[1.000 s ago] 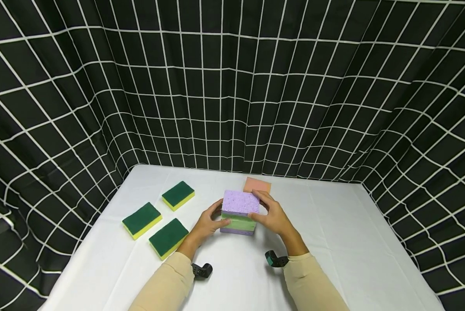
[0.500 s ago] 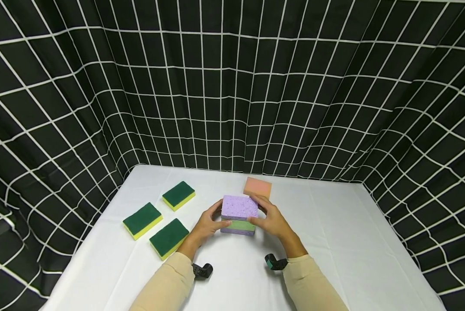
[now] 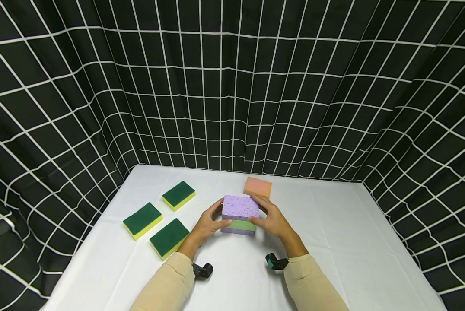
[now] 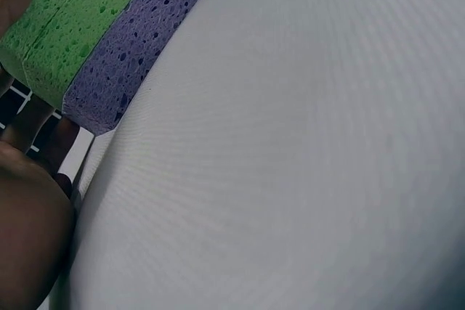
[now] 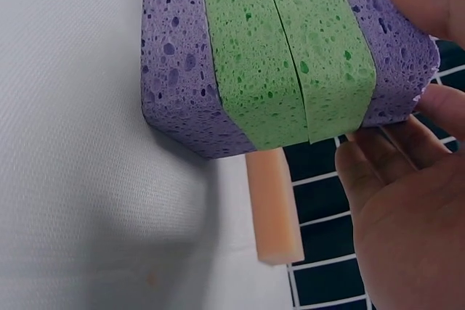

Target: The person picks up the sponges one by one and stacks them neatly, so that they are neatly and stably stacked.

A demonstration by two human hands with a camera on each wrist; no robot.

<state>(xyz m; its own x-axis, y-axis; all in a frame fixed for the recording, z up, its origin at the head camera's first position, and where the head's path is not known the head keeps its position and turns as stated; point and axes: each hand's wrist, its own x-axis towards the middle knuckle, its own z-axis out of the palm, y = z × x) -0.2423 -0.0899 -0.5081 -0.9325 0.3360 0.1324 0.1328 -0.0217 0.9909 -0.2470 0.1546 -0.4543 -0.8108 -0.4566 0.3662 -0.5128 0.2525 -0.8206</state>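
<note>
A stack of sponges stands on the white table: a bottom purple sponge, two green sponges above it and a top purple sponge. My left hand steadies the stack from the left, its thumb on the green sponges and its fingers round the left side, partly hidden. With my right hand I grip the right end of the top purple sponge, thumb in front and fingers behind. In the right wrist view, the top purple sponge lies on the green ones with a slight overhang to the right.
An orange sponge lies just behind the stack. To the left are a back green-and-yellow scouring sponge and two more scouring sponges nearer me. A black cloth with a white grid hangs round the white table.
Over the first half second, my right hand lowered the top purple sponge onto the green sponges. Since then it has barely moved. My left hand stays in place.
</note>
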